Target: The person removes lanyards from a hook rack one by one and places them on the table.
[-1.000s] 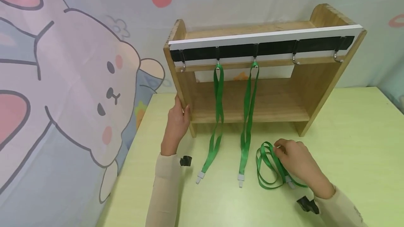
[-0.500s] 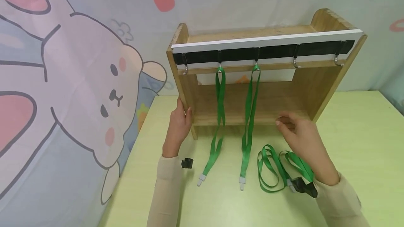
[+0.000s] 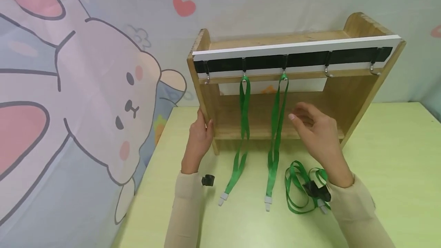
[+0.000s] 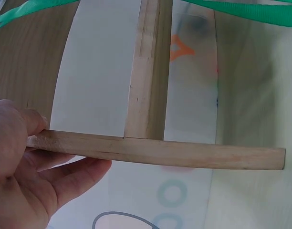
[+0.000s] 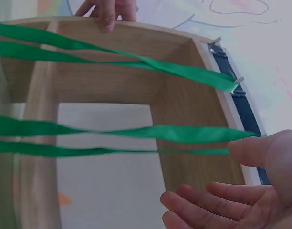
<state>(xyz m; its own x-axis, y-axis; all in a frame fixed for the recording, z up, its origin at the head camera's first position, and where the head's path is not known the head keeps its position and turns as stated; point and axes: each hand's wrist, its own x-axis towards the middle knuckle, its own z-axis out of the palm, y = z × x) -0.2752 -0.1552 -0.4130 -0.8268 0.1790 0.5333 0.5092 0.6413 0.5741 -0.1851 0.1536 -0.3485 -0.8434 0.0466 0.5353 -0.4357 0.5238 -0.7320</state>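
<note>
My left hand [image 3: 200, 135] grips the left side panel of a small wooden shelf [image 3: 361, 87]; in the left wrist view, thumb and fingers lie on opposite faces of the panel's edge [image 4: 208, 153]. Two green lanyards [image 3: 245, 106] [image 3: 275, 125] hang from the second and third hooks, with pale clips at their lower ends. My right hand [image 3: 320, 133] is raised before the shelf, right of the third-hook lanyard. Its thumb and fingers are apart with nothing between them. More green lanyard loops [image 3: 289, 190] lie on the table, partly hidden by the right wrist and its black mount.
A black hook strip [image 3: 265, 62] on a white board runs along the shelf's upper front. The two right-hand hooks [image 3: 328, 72] and the leftmost hook [image 3: 207, 79] carry nothing. A cartoon-printed cloth [image 3: 103, 98] covers the wall behind the pale green table [image 3: 389, 171].
My right hand has left the loose lanyards on the table and risen up and left toward the hanging one, holding nothing. The left hand keeps its grip; the head view has shifted slightly.
</note>
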